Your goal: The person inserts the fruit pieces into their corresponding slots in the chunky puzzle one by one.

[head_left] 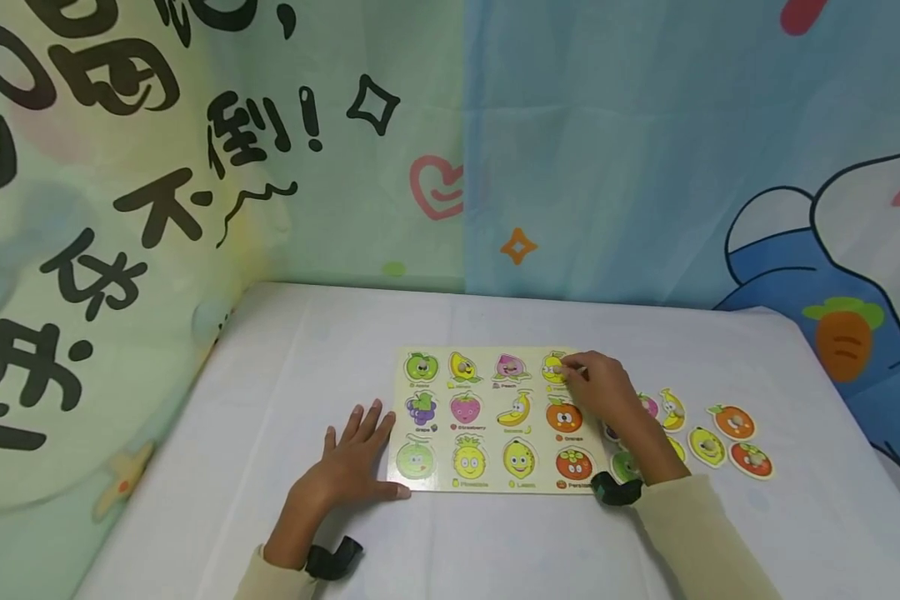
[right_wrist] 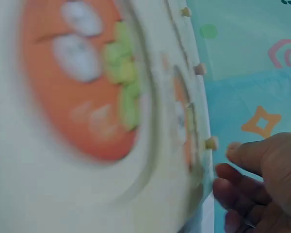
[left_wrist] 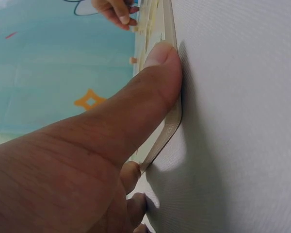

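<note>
A pale fruit puzzle board (head_left: 495,483) with printed labels lies on the white table. My left hand (head_left: 352,467) rests at its left side, fingers spread on the cloth, the thumb (left_wrist: 162,60) along the board's near edge. Over the top right corner, my right hand (head_left: 603,383) has its fingertips right at a yellow fruit picture (head_left: 552,365). Seen from the right wrist, thumb and fingers sit slightly apart with nothing between them, close beside a small peg (right_wrist: 212,142). An orange fruit picture (head_left: 564,415) lies just below that hand; the forearm covers part of the board's right side.
Loose fruit pieces lie right of the board, among them a banana (head_left: 672,410), a lemon (head_left: 707,447), an orange (head_left: 733,422) and a red fruit (head_left: 752,460). The right forearm partly covers others. A printed cloth backdrop (head_left: 607,167) stands behind the table.
</note>
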Motion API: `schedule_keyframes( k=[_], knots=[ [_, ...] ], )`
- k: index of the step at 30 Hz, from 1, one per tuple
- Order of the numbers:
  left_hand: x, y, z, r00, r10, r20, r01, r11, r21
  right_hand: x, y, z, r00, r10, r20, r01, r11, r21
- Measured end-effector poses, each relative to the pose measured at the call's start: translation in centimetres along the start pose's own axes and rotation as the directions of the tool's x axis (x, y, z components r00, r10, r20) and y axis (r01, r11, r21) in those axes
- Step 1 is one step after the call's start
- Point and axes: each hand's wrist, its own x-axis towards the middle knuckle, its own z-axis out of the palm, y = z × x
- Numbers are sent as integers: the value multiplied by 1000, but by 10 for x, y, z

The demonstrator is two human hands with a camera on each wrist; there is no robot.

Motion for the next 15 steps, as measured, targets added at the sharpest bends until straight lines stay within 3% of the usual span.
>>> schedule_keyframes(
  k=[6,15],
  knots=[
    [0,-1,0,1000,-3,2,3,1000,6,-15,13,-5,992,-59,-110,56,998,-34],
    [1,-4,2,1000,-4,4,4,1000,17,-33,28,-24,995,-9,-102,3,999,-50]
  ],
)
